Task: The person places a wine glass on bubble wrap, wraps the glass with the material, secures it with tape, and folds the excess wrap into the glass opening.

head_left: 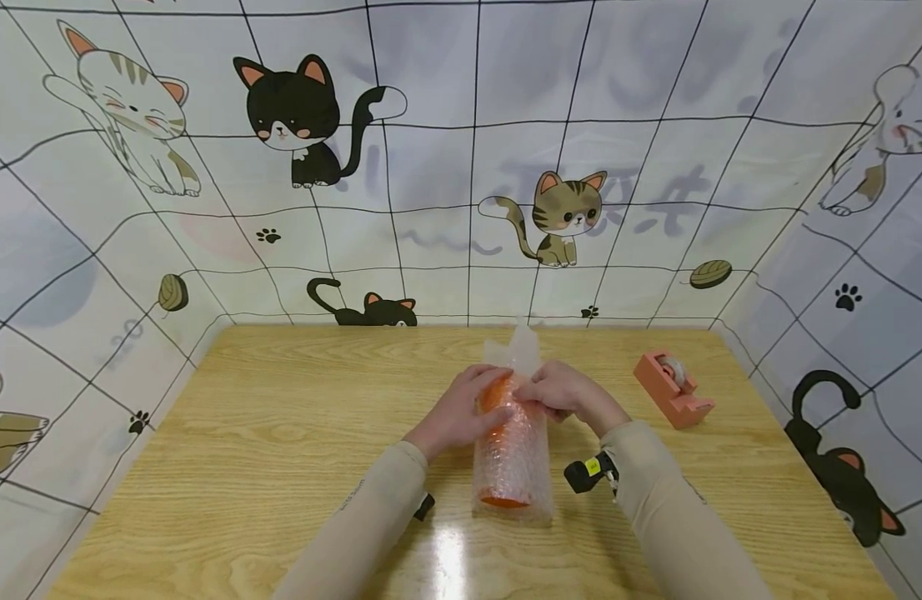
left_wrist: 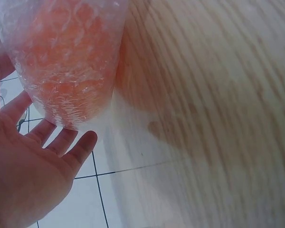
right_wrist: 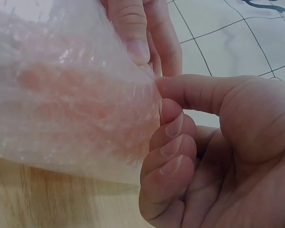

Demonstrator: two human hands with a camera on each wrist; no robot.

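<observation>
An orange, roughly cylindrical object (head_left: 503, 502) lies inside a clear bubble wrap bag (head_left: 538, 475) on the table, its long side pointing away from me. My left hand (head_left: 459, 410) grips the bag's far left part, with the thumb across the top. Seen from the left wrist, the fingers of that hand (left_wrist: 35, 166) curve about the end of the wrapped bundle (left_wrist: 69, 61). At the far right side of the bag, my right hand (head_left: 569, 390) pinches the wrap; the right wrist view has its thumb and curled fingers (right_wrist: 168, 161) at the plastic's edge.
A pink tape dispenser (head_left: 667, 392) with a roll of tape stands to the right of the hands on the wooden table (head_left: 303, 433). Behind and at both sides hangs a white gridded cloth (head_left: 431, 167) printed with cats.
</observation>
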